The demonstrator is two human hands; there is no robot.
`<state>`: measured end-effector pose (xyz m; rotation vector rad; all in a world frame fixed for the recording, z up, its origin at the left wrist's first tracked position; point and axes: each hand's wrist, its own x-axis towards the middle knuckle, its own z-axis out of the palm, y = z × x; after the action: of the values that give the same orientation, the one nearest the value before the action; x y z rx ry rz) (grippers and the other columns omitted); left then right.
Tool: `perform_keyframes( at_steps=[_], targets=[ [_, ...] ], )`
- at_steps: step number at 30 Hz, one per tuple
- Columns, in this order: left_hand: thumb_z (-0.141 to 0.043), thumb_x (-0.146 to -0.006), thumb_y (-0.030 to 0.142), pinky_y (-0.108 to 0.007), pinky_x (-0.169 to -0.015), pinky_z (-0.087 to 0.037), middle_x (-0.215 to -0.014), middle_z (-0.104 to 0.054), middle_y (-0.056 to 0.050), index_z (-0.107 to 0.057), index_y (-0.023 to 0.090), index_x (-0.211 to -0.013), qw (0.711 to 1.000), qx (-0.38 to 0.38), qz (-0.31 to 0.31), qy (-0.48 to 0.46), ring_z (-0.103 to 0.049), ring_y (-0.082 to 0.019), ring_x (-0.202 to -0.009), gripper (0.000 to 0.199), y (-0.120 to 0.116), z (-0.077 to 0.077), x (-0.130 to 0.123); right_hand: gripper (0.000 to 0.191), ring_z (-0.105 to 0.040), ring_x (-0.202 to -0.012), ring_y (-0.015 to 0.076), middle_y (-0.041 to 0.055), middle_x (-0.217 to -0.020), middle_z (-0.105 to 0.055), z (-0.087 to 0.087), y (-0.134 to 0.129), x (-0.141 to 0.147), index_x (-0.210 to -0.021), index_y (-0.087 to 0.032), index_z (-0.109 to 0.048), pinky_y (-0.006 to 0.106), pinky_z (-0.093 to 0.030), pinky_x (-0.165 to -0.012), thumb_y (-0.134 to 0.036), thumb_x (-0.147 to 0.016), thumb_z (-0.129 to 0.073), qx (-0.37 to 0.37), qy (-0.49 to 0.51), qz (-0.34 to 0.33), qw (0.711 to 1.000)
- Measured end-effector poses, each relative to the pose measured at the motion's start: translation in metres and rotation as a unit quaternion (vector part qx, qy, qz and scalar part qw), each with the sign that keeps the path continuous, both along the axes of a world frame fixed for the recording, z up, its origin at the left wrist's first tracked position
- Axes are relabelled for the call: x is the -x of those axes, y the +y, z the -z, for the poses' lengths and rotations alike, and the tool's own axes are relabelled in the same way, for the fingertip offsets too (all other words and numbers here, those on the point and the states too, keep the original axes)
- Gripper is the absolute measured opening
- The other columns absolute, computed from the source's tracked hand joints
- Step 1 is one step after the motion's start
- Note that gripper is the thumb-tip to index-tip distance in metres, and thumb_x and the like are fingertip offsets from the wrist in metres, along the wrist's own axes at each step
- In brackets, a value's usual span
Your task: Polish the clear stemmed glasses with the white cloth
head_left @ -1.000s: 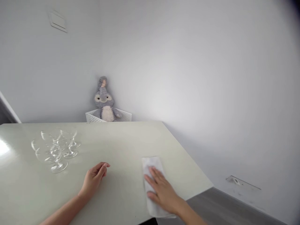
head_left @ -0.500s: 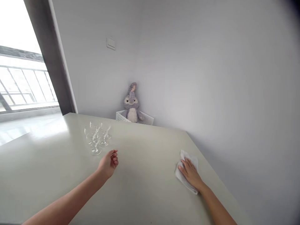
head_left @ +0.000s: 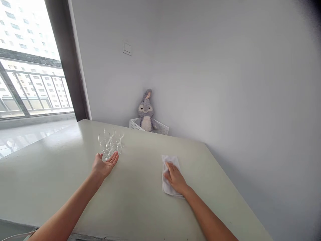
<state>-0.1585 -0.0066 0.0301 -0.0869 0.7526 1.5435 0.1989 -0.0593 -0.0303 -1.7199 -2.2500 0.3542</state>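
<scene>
My right hand (head_left: pixel 175 178) lies flat on top of a folded white cloth (head_left: pixel 172 190), pressing it against the table with the fingers stretched out. My left hand (head_left: pixel 103 166) is open and holds nothing; the palm faces up and the fingers point toward a cluster of several clear stemmed glasses (head_left: pixel 110 142). Its fingertips overlap the nearest glass in view, so I cannot tell whether they touch it. The glasses stand upright close together on the left part of the table, and their lower front is partly hidden by the hand.
A pale, glossy table (head_left: pixel 140 207) spreads below both hands, its right edge running along a grey wall (head_left: pixel 238 100). Behind the far edge, a plush rabbit (head_left: pixel 146 112) sits in a white perforated basket (head_left: pixel 163 128). A window with railings (head_left: pixel 37 87) is at the left.
My right hand and the cloth have slid left across the table. My left hand has opened from a loose curl and moved left to the glasses. The view has shifted slightly.
</scene>
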Motion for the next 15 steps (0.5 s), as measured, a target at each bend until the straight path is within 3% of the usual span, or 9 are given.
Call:
perform_keyframes(
  at_steps=[3,6,9,15],
  targets=[
    [-0.022,-0.088,0.048,-0.041,-0.061,-0.054,-0.123,-0.039,-0.019,-0.015,0.036,-0.126,1.000,-0.012,-0.001,-0.015,-0.055,-0.028,-0.104,0.041,0.009,0.000,0.002,0.068,-0.019,-0.131,0.0224,0.0116,-0.141,-0.027,-0.001,-0.005,0.014,-0.138,-0.012,-0.021,0.039,-0.019,-0.107,-0.054,-0.085,-0.030,-0.013,-0.009,-0.002,1.000],
    [-0.019,-0.087,0.052,-0.041,-0.063,-0.055,-0.120,-0.042,-0.020,-0.027,0.028,-0.121,0.999,-0.020,-0.002,-0.036,-0.055,-0.028,-0.104,0.042,0.015,0.001,0.005,0.059,-0.026,-0.129,0.0224,0.0094,-0.137,-0.035,-0.003,-0.008,0.021,-0.134,-0.014,-0.033,0.038,-0.023,-0.105,-0.049,-0.086,-0.032,-0.034,0.001,-0.008,0.999],
    [-0.020,-0.087,0.051,-0.041,-0.065,-0.055,-0.114,-0.047,-0.018,-0.038,0.020,-0.109,0.998,-0.019,0.002,-0.056,-0.055,-0.027,-0.103,0.042,0.018,0.000,0.007,0.046,-0.032,-0.125,0.0210,0.0060,-0.132,-0.044,-0.003,-0.008,0.023,-0.126,-0.018,-0.046,0.037,-0.026,-0.104,-0.042,-0.088,-0.034,-0.052,0.019,-0.021,0.998],
    [-0.024,-0.089,0.042,-0.035,-0.061,-0.057,-0.104,-0.050,-0.014,-0.041,0.018,-0.096,0.997,0.023,-0.042,-0.058,-0.058,-0.022,-0.096,0.030,0.019,-0.008,0.007,0.039,-0.039,-0.121,0.0208,0.0061,-0.124,-0.053,0.003,-0.006,0.024,-0.113,-0.018,-0.057,0.039,-0.028,-0.102,-0.037,-0.088,-0.034,-0.053,0.099,-0.011,0.994]
  ],
)
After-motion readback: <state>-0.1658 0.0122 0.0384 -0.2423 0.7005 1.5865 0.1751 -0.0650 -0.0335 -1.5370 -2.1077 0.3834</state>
